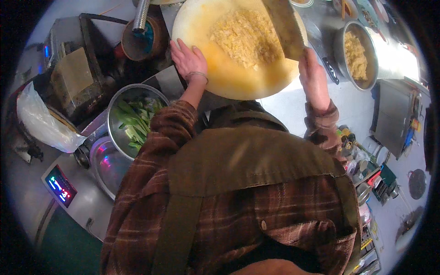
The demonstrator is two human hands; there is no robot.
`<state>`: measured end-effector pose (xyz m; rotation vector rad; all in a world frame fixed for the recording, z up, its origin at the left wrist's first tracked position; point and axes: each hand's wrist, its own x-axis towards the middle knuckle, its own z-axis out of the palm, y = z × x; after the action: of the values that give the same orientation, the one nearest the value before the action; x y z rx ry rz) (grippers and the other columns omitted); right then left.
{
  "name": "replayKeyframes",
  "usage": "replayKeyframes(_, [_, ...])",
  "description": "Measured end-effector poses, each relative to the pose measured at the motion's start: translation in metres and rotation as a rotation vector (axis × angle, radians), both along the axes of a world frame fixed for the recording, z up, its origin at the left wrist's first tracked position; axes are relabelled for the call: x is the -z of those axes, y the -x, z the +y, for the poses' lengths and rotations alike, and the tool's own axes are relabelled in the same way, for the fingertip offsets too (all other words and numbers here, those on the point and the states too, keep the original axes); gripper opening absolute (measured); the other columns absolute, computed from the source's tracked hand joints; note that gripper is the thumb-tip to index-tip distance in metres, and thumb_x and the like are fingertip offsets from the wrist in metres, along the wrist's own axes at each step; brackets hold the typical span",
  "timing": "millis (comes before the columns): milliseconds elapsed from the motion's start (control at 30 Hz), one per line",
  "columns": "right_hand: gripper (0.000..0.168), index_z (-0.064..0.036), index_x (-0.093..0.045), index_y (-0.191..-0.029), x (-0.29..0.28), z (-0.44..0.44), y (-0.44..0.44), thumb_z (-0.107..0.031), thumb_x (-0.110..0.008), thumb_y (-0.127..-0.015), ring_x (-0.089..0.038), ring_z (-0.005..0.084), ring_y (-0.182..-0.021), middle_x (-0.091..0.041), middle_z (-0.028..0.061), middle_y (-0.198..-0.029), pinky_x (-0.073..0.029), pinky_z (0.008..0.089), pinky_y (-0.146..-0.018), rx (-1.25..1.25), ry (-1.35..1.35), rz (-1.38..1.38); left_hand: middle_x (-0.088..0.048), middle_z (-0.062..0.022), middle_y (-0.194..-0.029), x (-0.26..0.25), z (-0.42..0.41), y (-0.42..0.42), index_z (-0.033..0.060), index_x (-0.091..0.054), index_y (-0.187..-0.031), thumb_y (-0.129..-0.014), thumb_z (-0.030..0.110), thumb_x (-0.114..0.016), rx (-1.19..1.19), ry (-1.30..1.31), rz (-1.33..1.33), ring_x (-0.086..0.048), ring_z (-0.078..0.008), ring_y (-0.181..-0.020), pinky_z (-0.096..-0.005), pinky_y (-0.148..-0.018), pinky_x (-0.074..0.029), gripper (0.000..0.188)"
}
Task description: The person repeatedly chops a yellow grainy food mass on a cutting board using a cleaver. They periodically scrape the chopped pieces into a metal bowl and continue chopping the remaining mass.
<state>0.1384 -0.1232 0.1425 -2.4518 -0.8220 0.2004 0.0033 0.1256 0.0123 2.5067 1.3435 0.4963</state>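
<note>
A thick round chopping board (190,25) lies before me, with a heap of finely chopped pale-yellow food (240,37) on it. My left hand (189,62) rests against the board's left edge, its fingers spread and nothing in its grasp. On the opposite side, my right hand (313,77) grips a broad-bladed cleaver (285,31). The cleaver's blade reaches over the right part of the heap, and the grip hides most of its handle. I cannot tell whether the blade touches the food.
Right of the board are a black-handled knife (330,70) and a steel bowl (373,65) of pale-yellow mash. To the left are a metal bowl (110,127) of cut greens, a plastic bag (44,120) and a lit digital display (60,186). A round container (129,48) stands upper left.
</note>
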Motion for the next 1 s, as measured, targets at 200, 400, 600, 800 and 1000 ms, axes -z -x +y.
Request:
replayKeyframes(200, [0.02, -0.011, -0.043, -0.106, 0.041, -0.015, -0.011, -0.018, -0.044, -0.087, -0.057, 0.0424, -0.062, -0.058, 0.0225, -0.065, -0.045, 0.0503, -0.053, -0.029, 0.179, -0.016, -0.026, -0.0174, -0.139, 0.001, 0.001, -0.006, 0.0012, -0.034, -0.131, -0.085, 0.025, -0.046, -0.008, 0.034, 0.006, -0.03, -0.0328, -0.124, -0.0391, -0.103, -0.028, 0.053])
replayKeyframes(400, [0.021, -0.012, -0.043, -0.107, 0.013, -0.014, -0.001, -0.02, -0.044, -0.088, -0.058, 0.0422, -0.064, -0.059, 0.0231, -0.066, -0.045, 0.0511, -0.055, 0.056, 0.066, 0.002, -0.027, -0.0178, -0.139, 0.002, 0.001, -0.001, 0.0011, -0.035, -0.13, -0.084, 0.025, -0.046, -0.016, -0.023, 0.03, -0.031, -0.0331, -0.124, -0.0388, -0.103, -0.028, 0.053])
replayKeyframes(600, [0.021, -0.012, -0.044, -0.107, 0.021, -0.019, -0.011, -0.021, -0.043, -0.088, -0.058, 0.042, -0.065, -0.059, 0.0232, -0.068, -0.045, 0.0505, -0.056, 0.01, 0.195, 0.019, -0.027, -0.0171, -0.139, 0.003, 0.002, -0.001, 0.002, -0.035, -0.13, -0.084, 0.025, -0.046, -0.014, 0.016, 0.031, -0.031, -0.0328, -0.124, -0.039, -0.102, -0.029, 0.053])
replayKeyframes(800, [0.02, -0.01, -0.043, -0.103, 0.031, -0.021, -0.003, -0.02, -0.045, -0.086, -0.058, 0.0421, -0.065, -0.058, 0.0239, -0.065, -0.045, 0.0504, -0.056, 0.029, 0.268, 0.04, -0.027, -0.0168, -0.139, -0.003, -0.002, -0.005, 0.0022, -0.034, -0.131, -0.084, 0.025, -0.047, -0.029, 0.019, 0.048, -0.032, -0.0331, -0.123, -0.0398, -0.1, -0.031, 0.053])
replayKeyframes(1000, [0.025, -0.013, -0.043, -0.111, 0.004, -0.023, -0.008, -0.019, -0.044, -0.087, -0.057, 0.0418, -0.064, -0.059, 0.0224, -0.067, -0.044, 0.0505, -0.055, 0.03, 0.129, 0.047, -0.029, -0.0174, -0.137, 0.004, 0.001, -0.002, 0.0025, -0.035, -0.13, -0.085, 0.026, -0.047, -0.007, -0.042, 0.003, -0.034, -0.0343, -0.122, -0.0411, -0.1, -0.031, 0.052])
